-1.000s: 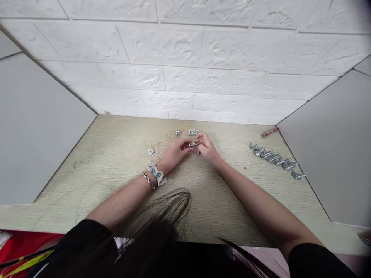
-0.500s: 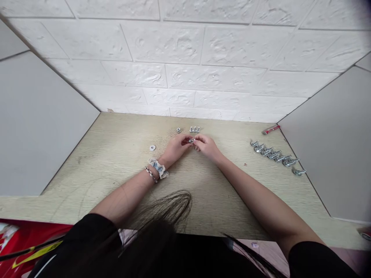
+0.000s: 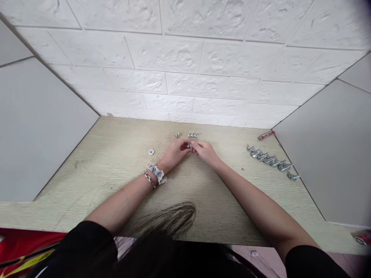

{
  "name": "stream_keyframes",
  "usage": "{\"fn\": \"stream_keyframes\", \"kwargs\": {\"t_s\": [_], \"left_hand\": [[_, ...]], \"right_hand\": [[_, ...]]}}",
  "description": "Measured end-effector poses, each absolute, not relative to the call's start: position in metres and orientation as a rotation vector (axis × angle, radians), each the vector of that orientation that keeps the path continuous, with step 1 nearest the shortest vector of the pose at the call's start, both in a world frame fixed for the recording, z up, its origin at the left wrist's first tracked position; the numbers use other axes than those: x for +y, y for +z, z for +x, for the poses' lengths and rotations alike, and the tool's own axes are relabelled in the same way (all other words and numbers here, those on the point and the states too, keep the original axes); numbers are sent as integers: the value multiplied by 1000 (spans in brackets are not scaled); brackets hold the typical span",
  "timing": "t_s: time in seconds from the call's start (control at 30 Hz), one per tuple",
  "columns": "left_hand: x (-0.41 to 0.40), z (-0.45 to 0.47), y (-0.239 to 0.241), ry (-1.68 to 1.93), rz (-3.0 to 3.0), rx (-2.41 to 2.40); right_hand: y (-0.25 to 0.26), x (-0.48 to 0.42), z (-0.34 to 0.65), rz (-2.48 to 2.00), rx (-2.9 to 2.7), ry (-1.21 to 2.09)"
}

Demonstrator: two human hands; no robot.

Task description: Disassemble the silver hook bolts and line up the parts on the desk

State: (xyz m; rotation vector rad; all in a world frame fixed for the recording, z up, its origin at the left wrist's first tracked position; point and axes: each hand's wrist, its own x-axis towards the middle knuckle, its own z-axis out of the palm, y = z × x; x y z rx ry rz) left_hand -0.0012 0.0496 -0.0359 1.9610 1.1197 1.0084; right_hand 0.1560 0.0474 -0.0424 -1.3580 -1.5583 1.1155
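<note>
Between my two hands is a small silver bolt [image 3: 189, 146], seemingly with a nut or ring around it; the fingers partly hide it. My left hand [image 3: 174, 152] pinches one end with thumb and fingertips. From the other side, the closed fingers of my right hand [image 3: 205, 151] grip it. Just beyond my fingertips stand three short bolts [image 3: 193, 134] in a row, with a small stack of nuts [image 3: 177, 135] to their left. A flat washer [image 3: 151, 152] lies left of my left hand.
Several bolts with large washers [image 3: 269, 159] form a slanting row on the right of the wooden tabletop [image 3: 116, 154]. A red, pen-like object [image 3: 266, 135] lies near the right grey panel [image 3: 327, 154]. A white brick-pattern wall [image 3: 185, 81] closes off the back.
The view has tilted slightly, so everything on the tabletop appears a little lower. Both hands keep hold of the bolt, with only small finger movements.
</note>
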Motion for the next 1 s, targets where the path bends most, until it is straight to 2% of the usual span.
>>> {"fn": "stream_keyframes", "kwargs": {"t_s": [0.17,0.47,0.77,1.0], "left_hand": [[50,0,-36,1038,1960,1118],[47,0,-33,1058,1957,1120],[49,1,-34,1040,1851,1230],[45,2,-31,1018,1902,1136]], "right_hand": [[-43,50,157,-1201,-1318,1303],[-36,42,152,-1391,-1611,1044],[-34,44,153,-1284,-1304,1280],[-34,42,152,-1416,-1477,1133]]}}
